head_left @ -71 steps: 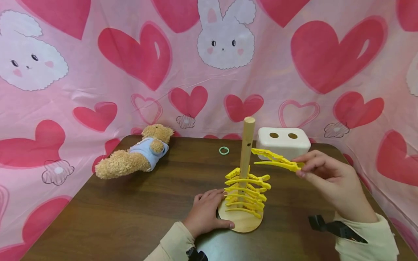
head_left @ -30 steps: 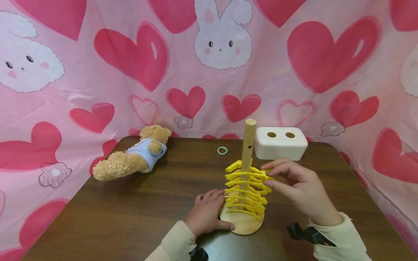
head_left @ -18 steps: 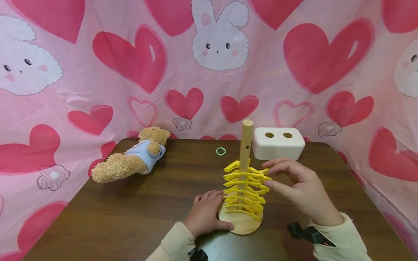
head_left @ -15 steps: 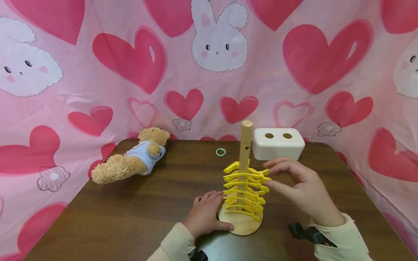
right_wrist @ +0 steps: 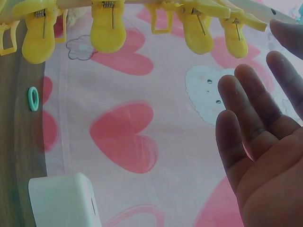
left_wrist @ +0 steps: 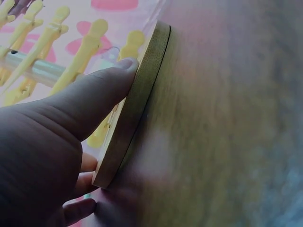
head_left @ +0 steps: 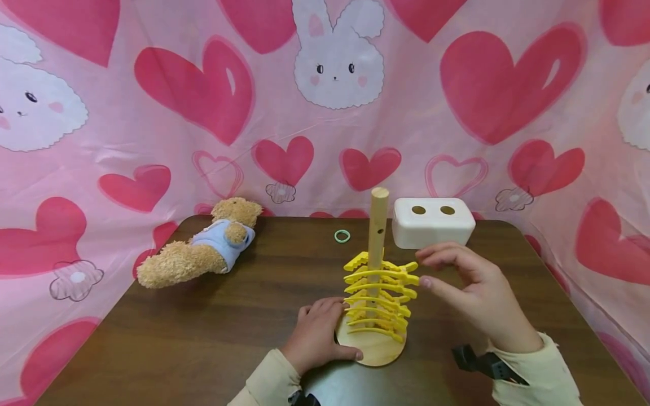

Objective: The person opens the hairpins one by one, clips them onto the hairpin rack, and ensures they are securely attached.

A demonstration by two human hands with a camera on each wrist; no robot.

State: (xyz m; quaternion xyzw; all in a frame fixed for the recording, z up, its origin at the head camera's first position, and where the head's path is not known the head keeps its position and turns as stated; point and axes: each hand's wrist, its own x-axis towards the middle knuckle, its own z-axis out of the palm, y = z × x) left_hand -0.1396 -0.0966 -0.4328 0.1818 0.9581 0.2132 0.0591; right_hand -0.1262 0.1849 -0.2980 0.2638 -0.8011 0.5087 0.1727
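A wooden stand (head_left: 376,231) with a round base and an upright post stands on the table. Several yellow hair clips (head_left: 382,276) are clamped across the post, one above another, their handles toward the right. My left hand (head_left: 316,334) holds the base at its left side. In the left wrist view its thumb (left_wrist: 102,92) presses on top of the base (left_wrist: 128,118), with fingers at the far rim. My right hand (head_left: 477,290) is just right of the topmost clip, thumb and fingers apart and nothing between them. In the right wrist view, spring handles (right_wrist: 109,30) hang above the spread fingers.
A brown teddy bear (head_left: 223,242) in a blue top lies at the back left. Behind the post is a small green ring (head_left: 342,236). A white box (head_left: 433,232) with two holes sits at the back right, before a pink heart-patterned cloth (head_left: 365,129).
My right hand brought a hair clip from the right to the post, and the clip now grips it at the top. The fingers have since let go. My left hand has stayed on the base.
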